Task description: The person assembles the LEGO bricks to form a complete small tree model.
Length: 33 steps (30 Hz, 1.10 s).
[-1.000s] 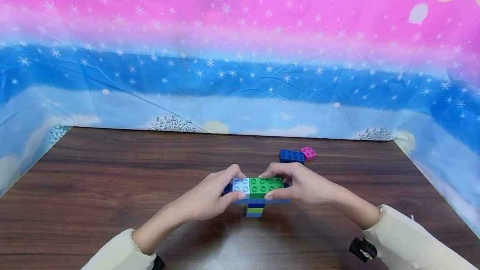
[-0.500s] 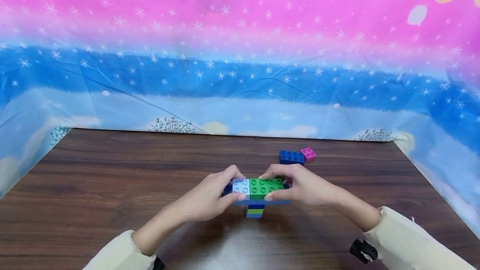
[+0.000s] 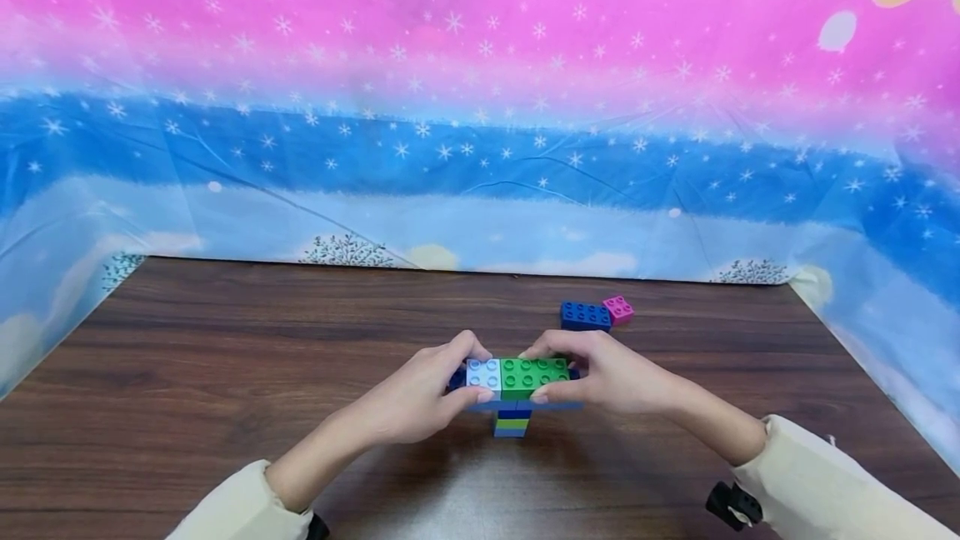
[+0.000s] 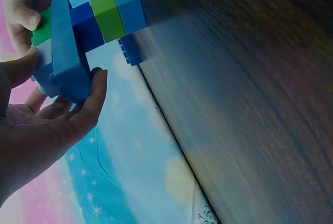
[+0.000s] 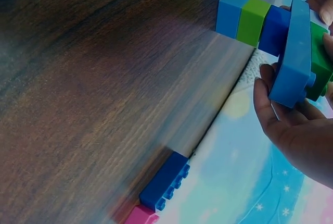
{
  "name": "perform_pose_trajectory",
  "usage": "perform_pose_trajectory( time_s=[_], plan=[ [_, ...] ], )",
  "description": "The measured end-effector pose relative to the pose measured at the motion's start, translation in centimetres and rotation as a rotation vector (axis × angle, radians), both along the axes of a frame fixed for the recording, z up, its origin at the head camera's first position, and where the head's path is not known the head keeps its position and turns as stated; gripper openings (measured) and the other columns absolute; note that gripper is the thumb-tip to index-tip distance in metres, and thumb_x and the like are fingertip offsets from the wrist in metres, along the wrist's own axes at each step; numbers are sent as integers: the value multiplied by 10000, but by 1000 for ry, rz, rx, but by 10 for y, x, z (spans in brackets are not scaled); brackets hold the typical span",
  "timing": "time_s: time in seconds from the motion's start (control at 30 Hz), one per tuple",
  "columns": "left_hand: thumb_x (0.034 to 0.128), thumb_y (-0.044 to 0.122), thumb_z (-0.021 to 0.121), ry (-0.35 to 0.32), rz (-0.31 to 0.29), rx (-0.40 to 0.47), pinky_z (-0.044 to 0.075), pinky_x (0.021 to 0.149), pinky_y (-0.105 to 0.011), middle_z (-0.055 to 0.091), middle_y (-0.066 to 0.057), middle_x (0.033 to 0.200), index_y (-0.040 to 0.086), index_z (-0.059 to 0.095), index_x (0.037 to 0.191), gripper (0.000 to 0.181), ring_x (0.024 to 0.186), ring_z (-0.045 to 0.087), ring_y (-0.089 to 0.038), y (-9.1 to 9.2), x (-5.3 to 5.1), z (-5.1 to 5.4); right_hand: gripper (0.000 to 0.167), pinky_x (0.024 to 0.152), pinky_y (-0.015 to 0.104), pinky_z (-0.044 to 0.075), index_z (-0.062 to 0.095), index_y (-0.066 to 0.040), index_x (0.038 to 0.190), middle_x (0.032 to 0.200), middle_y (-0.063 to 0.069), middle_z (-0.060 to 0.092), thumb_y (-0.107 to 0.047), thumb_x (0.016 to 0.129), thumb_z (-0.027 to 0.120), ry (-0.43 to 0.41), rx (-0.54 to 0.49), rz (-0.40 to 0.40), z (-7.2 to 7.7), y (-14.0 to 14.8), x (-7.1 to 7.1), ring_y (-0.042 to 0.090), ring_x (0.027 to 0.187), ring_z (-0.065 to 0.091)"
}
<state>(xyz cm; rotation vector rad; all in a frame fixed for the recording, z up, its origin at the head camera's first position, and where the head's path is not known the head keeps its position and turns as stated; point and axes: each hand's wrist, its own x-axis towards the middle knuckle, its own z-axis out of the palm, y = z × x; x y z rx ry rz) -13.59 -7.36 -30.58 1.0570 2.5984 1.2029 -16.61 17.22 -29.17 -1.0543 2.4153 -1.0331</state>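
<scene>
A T-shaped build of toy bricks stands on the table in front of me. Its stem stacks a blue brick [image 4: 129,9], a lime brick [image 4: 108,17] and a dark blue brick [image 4: 87,26]; a long blue layer [image 5: 292,60] lies across them. On that layer sit a pale blue brick [image 3: 483,373] and a green brick [image 3: 534,377], end to end. My left hand [image 3: 420,390] pinches the pale blue brick between thumb and fingers, other fingers reaching around the layer's end. The right hand [image 3: 611,369] grips the green brick likewise. Both hands partly cover the layer's ends.
Behind the right hand, a loose dark blue brick [image 3: 585,316] touches a small pink brick [image 3: 618,308]. The brown wooden table [image 3: 262,332] ends at a pink and blue snowflake cloth [image 3: 480,227] hanging behind and at both sides.
</scene>
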Motion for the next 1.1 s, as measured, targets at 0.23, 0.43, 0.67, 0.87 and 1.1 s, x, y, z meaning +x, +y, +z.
perform_pose_trajectory(
  time_s=[0.23,0.43,0.67,0.87,1.1],
  plan=[
    [915,154,562,-2,-2,-1,431,627,-252,545,-18,888,43,465,1065,210,727,509,-119,0,0,1,325,748,329,481,551,-198,1202,1091,-49,576,-252,887,609,-73,-6,12,0,4,0,160,882,551],
    [912,151,566,-6,3,5,433,626,-254,547,-19,890,40,471,1066,212,728,508,-121,0,0,1,361,748,313,478,524,-219,1255,1157,-62,556,-274,903,582,-79,30,22,3,10,-1,146,907,553],
    [909,146,570,-4,7,3,437,625,-250,556,-24,895,32,476,1071,220,734,518,-131,0,0,1,391,778,314,480,498,-161,1283,1166,-18,561,-265,913,567,-74,43,4,9,22,-4,157,981,564],
    [912,154,568,-11,11,0,436,625,-253,548,-15,883,30,480,1079,226,730,514,-127,0,1,1,390,817,318,469,504,-164,1274,1154,20,582,-264,904,580,-45,57,-21,11,34,-7,174,1043,557],
    [911,147,568,-10,7,0,429,612,-252,534,-4,855,25,479,1091,235,705,498,-135,0,0,2,403,837,395,447,515,-170,1264,1128,36,601,-292,889,599,26,85,-69,13,48,-12,219,1058,548]
  ],
)
